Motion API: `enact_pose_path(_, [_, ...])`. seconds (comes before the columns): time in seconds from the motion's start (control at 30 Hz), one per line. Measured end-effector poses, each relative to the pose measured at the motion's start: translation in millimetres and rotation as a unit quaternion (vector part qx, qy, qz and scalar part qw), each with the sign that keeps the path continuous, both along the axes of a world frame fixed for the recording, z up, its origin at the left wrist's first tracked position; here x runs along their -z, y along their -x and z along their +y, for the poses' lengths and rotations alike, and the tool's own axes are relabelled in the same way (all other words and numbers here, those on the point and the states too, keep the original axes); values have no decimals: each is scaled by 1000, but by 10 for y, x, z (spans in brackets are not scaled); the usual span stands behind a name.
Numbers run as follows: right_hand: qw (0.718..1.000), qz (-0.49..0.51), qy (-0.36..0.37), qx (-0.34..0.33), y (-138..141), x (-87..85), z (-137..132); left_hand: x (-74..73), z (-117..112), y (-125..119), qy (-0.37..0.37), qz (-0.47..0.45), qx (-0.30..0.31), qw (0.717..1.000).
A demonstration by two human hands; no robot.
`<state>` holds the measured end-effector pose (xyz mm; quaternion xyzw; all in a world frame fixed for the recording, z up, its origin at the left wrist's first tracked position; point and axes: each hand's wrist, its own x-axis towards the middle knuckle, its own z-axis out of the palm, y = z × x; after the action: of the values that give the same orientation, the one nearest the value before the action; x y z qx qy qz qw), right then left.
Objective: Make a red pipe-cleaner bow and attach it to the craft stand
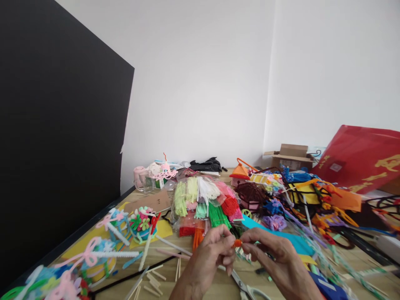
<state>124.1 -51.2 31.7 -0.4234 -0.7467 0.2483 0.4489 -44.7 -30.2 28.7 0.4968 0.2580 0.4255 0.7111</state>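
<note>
orange pipe-cleaner piece (237,243) sat at lower centre, pinched between left hand (209,260) and right hand (276,260), both nearly closed; a loosened pinch could drop it near the scissors (246,289).
</note>
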Motion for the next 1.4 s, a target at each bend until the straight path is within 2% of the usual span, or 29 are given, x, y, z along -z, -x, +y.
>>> enact_pose_path(0.13, [1000, -14, 13, -15, 6, -3, -1, -14, -15, 7, -24, 46, -30, 998])
enact_pose_path(0.43, [999, 2, 36, -25, 87, -11, -32, 14, 13, 1, -29, 67, -48, 996])
enact_pose_path(0.57, [996, 58, 58, -23, 84, 30, -18, -10, -11, -26, -13, 45, -70, 996])
enact_pose_path(0.7, [981, 166, 98, -20, 27, 95, 80, -82, -29, 19, -54, 39, -78, 995])
enact_pose_path(0.87, [957, 256, 134, -22, -49, 94, 163, -169, -38, 86, -132, 129, -147, 972])
enact_pose_path(0.97, [948, 276, 158, -28, -61, 81, 156, -168, -57, 63, -154, 177, -206, 950])
enact_pose_path(1.07, [942, 282, 177, -41, -59, 88, 145, -161, -74, 37, -176, 186, -239, 937])
enact_pose_path(1.23, [941, 275, 189, -53, -52, 81, 142, -178, -67, 62, -223, 170, -247, 928])
enact_pose_path(1.4, [951, 245, 176, -67, -48, 27, 121, -147, -19, 85, -198, 129, -218, 947])
